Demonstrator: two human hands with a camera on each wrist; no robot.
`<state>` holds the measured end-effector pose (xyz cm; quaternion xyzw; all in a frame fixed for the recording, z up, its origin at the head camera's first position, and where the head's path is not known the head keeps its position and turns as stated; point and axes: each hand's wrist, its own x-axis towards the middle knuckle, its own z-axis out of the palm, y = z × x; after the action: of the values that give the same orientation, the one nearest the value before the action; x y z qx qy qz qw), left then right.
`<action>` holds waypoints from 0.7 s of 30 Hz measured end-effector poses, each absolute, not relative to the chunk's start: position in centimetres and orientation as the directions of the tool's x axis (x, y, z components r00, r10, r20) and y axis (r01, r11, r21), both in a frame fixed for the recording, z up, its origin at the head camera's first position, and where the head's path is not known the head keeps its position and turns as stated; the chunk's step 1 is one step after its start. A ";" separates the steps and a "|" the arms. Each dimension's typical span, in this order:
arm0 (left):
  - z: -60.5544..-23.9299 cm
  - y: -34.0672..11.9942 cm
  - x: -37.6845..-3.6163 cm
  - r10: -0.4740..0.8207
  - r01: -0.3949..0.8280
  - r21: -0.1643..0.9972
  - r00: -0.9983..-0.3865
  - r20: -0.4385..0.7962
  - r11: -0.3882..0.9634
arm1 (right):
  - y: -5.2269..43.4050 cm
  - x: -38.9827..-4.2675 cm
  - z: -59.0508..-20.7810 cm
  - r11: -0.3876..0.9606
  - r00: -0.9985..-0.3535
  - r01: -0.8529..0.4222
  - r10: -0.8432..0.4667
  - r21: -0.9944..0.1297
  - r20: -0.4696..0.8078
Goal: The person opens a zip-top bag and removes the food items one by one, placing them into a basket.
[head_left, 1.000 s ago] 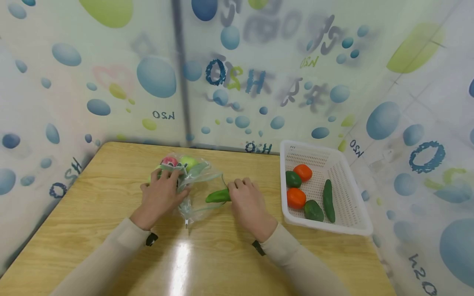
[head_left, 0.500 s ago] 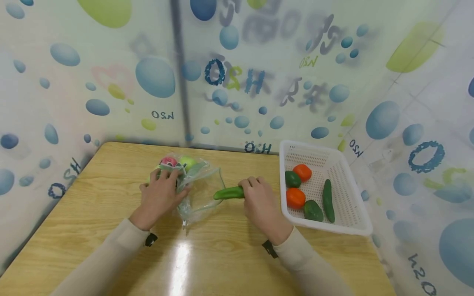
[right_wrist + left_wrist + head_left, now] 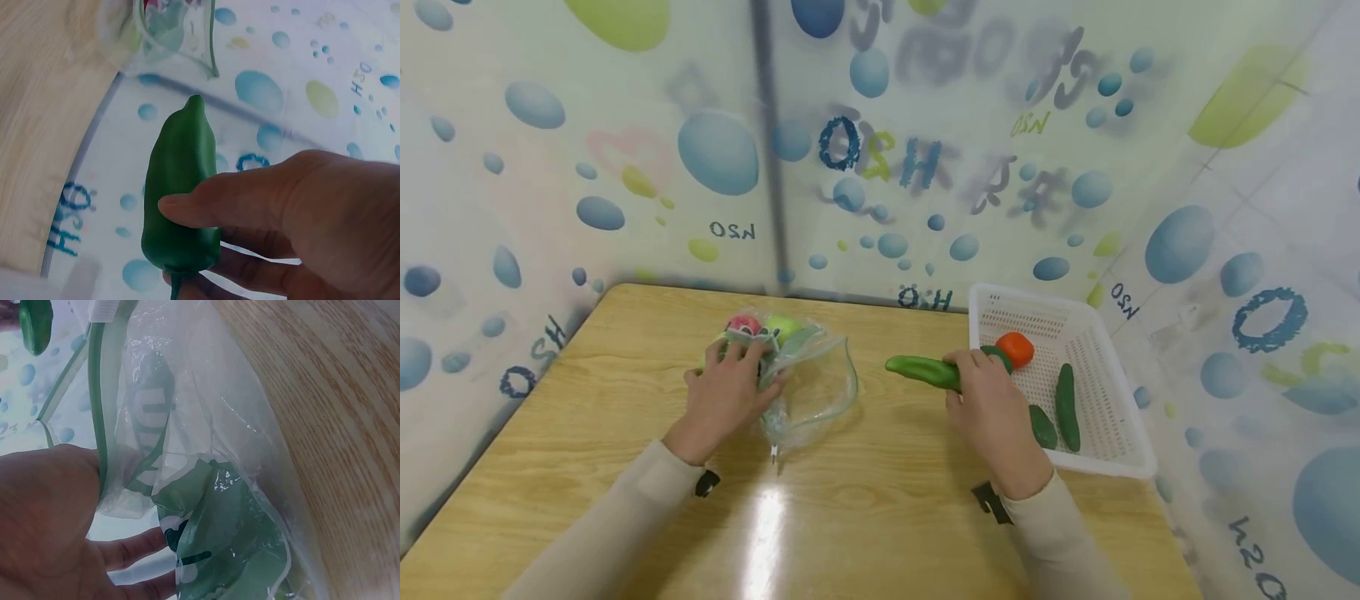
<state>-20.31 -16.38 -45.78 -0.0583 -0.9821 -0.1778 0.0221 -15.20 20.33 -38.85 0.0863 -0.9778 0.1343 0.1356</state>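
In the head view my right hand [image 3: 992, 408] grips a long green pepper [image 3: 925, 371] by its stem end, just left of the white basket's near corner. The right wrist view shows the thumb lying along the pepper [image 3: 181, 181], with fingers behind it. At the left, my left hand [image 3: 722, 400] rests with spread fingers on a clear zip bag [image 3: 816, 383], its thumb near the mouth. Inside the bag show a pink-red round item [image 3: 745, 323] and a light green round one [image 3: 782, 327]. Fingers [image 3: 134, 550] touch the bag's printed green side in the left wrist view.
A white perforated basket [image 3: 1097, 400] stands at the table's right. It holds a red-orange tomato [image 3: 1015, 350], a cucumber [image 3: 1066, 408] and dark green produce [image 3: 1042, 427], partly hidden by my right hand. A patterned wall [image 3: 865, 208] rises behind the wooden table [image 3: 625, 375].
My right hand has carried the pepper rightward, away from the bag's mouth to the basket's near left side. My left hand has stayed on the bag, whose mouth now stands rounder.
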 end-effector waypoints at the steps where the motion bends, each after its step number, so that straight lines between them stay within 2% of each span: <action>1: -45.8 -16.4 -20.3 0.107 0.123 0.347 -0.992 0.065 0.930 | 20.8 -15.2 -38.8 0.950 -0.950 -0.192 -0.117 -0.248 0.288; 8: -45.8 -16.5 -20.3 0.103 0.120 0.351 -0.992 0.067 0.929 | 24.6 -15.2 -38.5 0.949 -0.966 -0.082 -0.001 -0.303 0.260; 13: -45.8 -16.7 -20.3 0.102 0.119 0.347 -0.993 0.066 0.930 | 27.3 -15.2 -38.0 0.946 -0.981 0.025 0.085 -0.322 0.175; 21: -45.6 -16.7 -20.1 0.102 0.121 0.352 -0.992 0.073 0.928 | 31.9 -15.5 -38.3 0.940 -0.975 0.172 0.205 -0.295 0.085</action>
<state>-20.11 -16.75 -45.59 -0.0569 -0.9815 -0.1807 0.0266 -15.54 31.91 -38.33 -0.0958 -0.9832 0.1447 0.0574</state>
